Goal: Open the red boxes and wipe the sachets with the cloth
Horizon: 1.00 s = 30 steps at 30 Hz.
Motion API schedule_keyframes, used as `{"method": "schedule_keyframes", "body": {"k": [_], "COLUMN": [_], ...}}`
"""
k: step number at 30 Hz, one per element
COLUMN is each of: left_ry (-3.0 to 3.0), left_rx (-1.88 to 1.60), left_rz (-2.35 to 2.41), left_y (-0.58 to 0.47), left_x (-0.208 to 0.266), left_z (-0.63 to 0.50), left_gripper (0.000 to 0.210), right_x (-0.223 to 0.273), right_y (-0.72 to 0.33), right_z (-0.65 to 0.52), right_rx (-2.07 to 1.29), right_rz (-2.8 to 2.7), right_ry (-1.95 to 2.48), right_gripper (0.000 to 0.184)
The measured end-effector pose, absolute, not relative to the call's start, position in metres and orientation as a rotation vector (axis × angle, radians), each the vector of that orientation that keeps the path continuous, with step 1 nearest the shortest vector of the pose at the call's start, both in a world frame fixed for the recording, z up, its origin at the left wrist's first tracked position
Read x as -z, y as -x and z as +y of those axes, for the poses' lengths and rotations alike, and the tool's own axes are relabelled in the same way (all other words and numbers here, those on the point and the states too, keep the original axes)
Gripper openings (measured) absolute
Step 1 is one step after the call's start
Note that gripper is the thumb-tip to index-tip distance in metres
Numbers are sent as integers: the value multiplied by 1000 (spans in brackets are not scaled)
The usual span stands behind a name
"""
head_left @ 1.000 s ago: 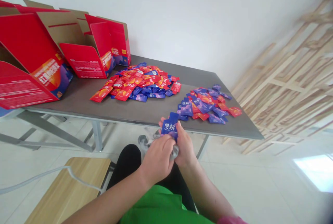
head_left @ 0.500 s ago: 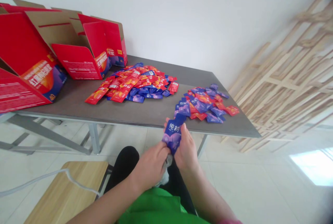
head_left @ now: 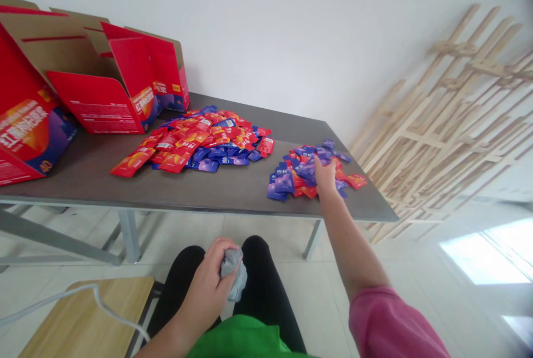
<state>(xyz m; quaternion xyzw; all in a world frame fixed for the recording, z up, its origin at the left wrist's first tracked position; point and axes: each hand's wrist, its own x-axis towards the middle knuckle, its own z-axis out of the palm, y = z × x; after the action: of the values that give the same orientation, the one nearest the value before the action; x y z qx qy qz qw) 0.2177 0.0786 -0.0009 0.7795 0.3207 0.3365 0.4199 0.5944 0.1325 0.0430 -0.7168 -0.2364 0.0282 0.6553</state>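
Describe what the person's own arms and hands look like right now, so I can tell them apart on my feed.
Both hands are bare: no gloves, rings or watch show. The left hand continues into a bare forearm with no sleeve in view. The right hand has a bare forearm too, with a pink short sleeve at the upper arm. A green garment covers the torso.

1. I saw a plain white wall behind everything.
2. The floor was pale glossy tile, with a bright patch of light on the right.
3. A grey table stood on metal legs.
4. Wooden lattice frames leaned against the wall.
5. A wooden bench sat bottom left.
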Motion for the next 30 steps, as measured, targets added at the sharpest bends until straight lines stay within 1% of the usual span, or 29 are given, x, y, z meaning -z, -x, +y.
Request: {"method": "schedule_keyframes", "body": {"k": [2, 4, 6, 8, 10, 13, 16, 18, 21, 25, 27, 30], "left_ry": [-1944, -1933, -1924, -1923, -1923, -1924, -1918, -1913, -1905, -1892, -1887, -1877], "left_rx": [-840, -833, -833, -826, -823, -827, -834, -840, -838, -800, -787, -775], "left_rz": [802, 813, 824, 827, 821, 804, 801, 801, 808, 821, 822, 822], "left_y": [-216, -214, -211, -209, -208, -208, -211, -212, -211, -206, -204, -203], "left_x": [2, 3, 4, 5, 6, 9, 9, 7, 6, 8, 8, 6], "left_z": [78, 78, 79, 79, 79, 79, 80, 80, 80, 81, 81, 83], "left_gripper": [8, 7, 6, 7, 7, 6, 7, 7, 7, 10, 11, 11], "right_x": [-35, -23, -11, -2, 5, 8, 5, 2, -4, -13, -17, -23], "right_y": [-594, -585, -571, -556, -545, -539, -547, -553, -553, -536, -528, -525], "right_z": [136, 136, 132, 128, 125, 125, 132, 137, 144, 163, 185, 232], "right_rx": [13, 29, 66, 87, 69, 55, 57, 51, 59, 163, 109, -111], "right_rz": [-601, -707, -902, -1147, -1373, -1598, -1617, -1582, -1533, -1532, -1558, -1526], "right_ry": [1777, 1880, 2078, 2286, 2394, 2462, 2538, 2572, 2596, 2519, 2456, 2460], "right_gripper": [75, 73, 72, 76, 81, 76, 69, 68, 71, 80, 83, 88]}}
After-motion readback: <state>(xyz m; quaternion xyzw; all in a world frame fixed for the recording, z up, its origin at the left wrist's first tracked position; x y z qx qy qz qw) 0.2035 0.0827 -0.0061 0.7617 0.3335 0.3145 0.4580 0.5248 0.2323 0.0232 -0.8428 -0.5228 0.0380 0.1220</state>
